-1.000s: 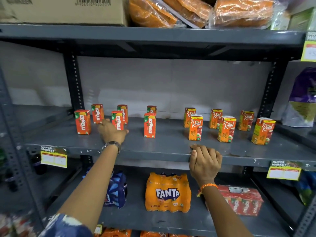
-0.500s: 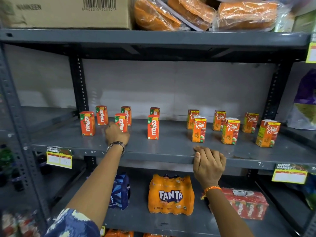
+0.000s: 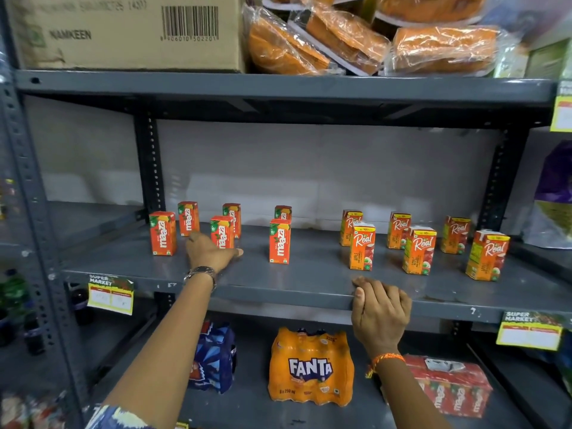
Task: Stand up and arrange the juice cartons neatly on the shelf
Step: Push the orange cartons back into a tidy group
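Observation:
Several orange Maaza cartons (image 3: 279,241) stand upright and spaced out on the left half of the grey middle shelf (image 3: 309,274). Several Real apple cartons (image 3: 362,246) stand on the right half, in two loose rows. My left hand (image 3: 210,252) lies on the shelf with fingers spread, just in front of one Maaza carton (image 3: 222,232), whose lower part it hides. Nothing is in it. My right hand (image 3: 380,311) curls its fingers over the shelf's front edge, below the nearest Real carton.
The shelf below holds a Fanta bottle pack (image 3: 311,366), a blue pack (image 3: 213,357) and a red Maaza case (image 3: 448,388). Above are a cardboard box (image 3: 123,32) and wrapped orange snacks (image 3: 340,41). Price tags (image 3: 110,294) hang on the shelf edges. A purple bag (image 3: 557,193) sits far right.
My left hand has spread its thumb out to the right in front of the Maaza carton. My right hand stays on the shelf edge. The view has tilted up a little.

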`<action>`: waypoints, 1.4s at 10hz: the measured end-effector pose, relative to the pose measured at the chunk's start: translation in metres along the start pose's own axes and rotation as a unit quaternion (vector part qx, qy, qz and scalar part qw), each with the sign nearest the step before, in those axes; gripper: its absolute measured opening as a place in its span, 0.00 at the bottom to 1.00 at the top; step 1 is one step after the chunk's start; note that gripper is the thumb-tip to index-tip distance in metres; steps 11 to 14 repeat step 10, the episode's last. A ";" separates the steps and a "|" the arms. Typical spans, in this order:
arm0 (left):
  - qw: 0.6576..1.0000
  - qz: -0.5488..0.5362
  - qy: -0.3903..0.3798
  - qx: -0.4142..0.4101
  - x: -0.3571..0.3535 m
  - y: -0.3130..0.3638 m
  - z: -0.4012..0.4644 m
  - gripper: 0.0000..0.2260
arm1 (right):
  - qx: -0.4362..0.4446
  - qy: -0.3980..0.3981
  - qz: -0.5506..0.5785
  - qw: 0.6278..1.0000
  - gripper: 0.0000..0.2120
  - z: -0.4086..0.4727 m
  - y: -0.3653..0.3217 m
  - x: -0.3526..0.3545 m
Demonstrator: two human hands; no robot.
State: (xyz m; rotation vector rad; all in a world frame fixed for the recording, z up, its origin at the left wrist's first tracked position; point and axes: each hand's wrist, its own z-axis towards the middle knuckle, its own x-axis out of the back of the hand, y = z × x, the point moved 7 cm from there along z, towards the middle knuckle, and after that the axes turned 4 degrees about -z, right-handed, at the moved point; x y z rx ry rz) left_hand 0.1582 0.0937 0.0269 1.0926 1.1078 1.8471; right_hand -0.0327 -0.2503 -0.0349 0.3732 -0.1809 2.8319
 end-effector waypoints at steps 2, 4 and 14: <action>0.968 -0.172 0.184 -0.009 0.088 -0.013 0.027 0.36 | -0.005 0.011 0.012 1.000 0.19 0.000 0.001 -0.004; 0.992 -0.004 0.091 0.088 0.078 -0.033 0.057 0.41 | -0.002 0.015 0.010 1.000 0.17 0.000 -0.001 -0.002; 0.993 0.039 0.081 0.076 0.072 -0.042 0.068 0.41 | -0.008 -0.001 0.032 0.999 0.18 -0.001 -0.002 -0.002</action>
